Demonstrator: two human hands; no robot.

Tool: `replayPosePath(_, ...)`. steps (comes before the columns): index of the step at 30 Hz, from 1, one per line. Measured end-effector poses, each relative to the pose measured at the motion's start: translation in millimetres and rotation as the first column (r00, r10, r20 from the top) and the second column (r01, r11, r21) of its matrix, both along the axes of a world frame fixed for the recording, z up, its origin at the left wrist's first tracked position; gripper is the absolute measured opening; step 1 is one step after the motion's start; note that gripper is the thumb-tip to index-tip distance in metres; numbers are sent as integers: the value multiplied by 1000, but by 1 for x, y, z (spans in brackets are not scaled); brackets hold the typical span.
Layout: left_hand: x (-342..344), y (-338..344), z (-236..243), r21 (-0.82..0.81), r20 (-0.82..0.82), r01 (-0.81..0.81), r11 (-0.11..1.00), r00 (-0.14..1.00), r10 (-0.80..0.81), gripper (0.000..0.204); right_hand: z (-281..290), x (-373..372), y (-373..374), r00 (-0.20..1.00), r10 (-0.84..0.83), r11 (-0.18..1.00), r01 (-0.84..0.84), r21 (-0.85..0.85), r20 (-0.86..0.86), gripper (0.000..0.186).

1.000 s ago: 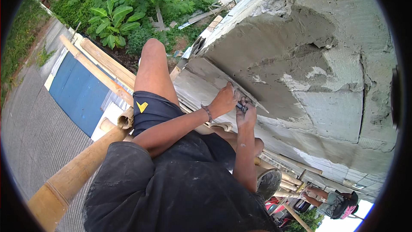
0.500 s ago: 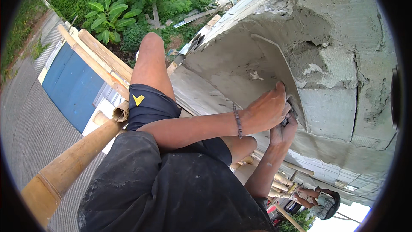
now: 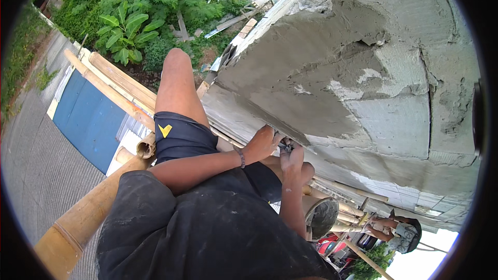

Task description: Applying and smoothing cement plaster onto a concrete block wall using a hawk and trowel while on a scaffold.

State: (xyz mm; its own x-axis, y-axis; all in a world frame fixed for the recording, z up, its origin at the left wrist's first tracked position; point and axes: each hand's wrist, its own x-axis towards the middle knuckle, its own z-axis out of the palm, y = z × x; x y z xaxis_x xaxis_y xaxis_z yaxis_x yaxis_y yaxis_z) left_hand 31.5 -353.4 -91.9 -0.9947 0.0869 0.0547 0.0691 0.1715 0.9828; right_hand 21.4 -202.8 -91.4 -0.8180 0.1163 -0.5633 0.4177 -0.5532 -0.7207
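My left hand and my right hand are together, both closed on a flat plastering float, which is seen nearly edge-on against the lower part of the grey wall. Much of the float's handle is hidden by my fingers. Damp, dark mortar spreads over the wall beside the float, with rough, broken patches and pale block showing around it. A mortar-stained bucket sits beside my right forearm, partly hidden by it.
Bamboo poles form scaffolding around me. A blue panel and corrugated roofing lie below at the left, greenery and debris beyond. Another person crouches on the scaffold at the lower right.
Half a second ago both hands held the float higher and farther right on the mortar; they have since come down and left with it, near where they were a second ago.
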Motion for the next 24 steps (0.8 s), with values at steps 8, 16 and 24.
replayPosePath(8,-31,23,-113,-43,259,-6,999,966,17,45,-94,-24,9,995,47,998,-43,-42,88,14)
replayPosePath(16,-35,-9,-247,-423,166,145,894,983,-81,30,-173,-22,-26,960,84,992,-55,-115,266,15)
replayPosePath(24,-59,-33,-235,-346,250,300,889,943,-221,28,-205,-44,-40,948,24,1000,-17,-25,317,15)
